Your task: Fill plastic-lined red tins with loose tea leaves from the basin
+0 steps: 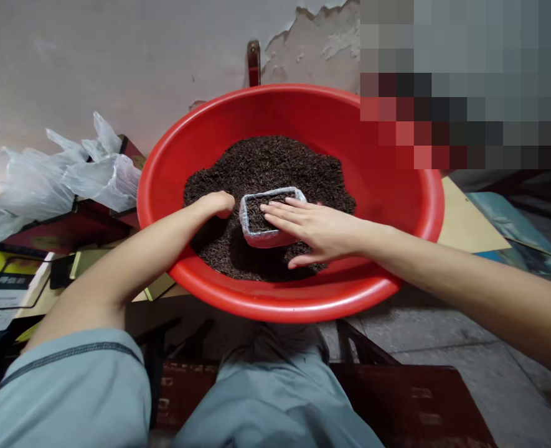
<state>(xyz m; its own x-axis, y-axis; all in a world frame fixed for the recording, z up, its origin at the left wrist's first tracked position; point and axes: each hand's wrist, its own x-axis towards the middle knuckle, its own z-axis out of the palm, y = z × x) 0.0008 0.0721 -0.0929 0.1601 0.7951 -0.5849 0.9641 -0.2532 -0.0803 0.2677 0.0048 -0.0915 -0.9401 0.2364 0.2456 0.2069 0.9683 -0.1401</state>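
A large red plastic basin [294,308] holds a heap of dark, thin, dry pieces [275,155] that look like loose tea leaves. On the heap sits a small rectangular box lined with clear plastic [268,239], filled with the same leaves. My right hand [310,227] lies over the box's right side, fingers stretched out and apart, fingertips on the leaves inside. Left of the box, apart from it, my left hand [219,203] is curled closed at the heap. Its fingertips are hidden, so whatever they hold does not show.
Clear plastic bags [46,174] lie over dark red boxes [76,224] on the left. Gold-coloured pieces [159,286] are near the basin's left edge. A tan board [471,218] shows at right. Below is a dark red wooden bench [415,398]. The upper right is blurred out.
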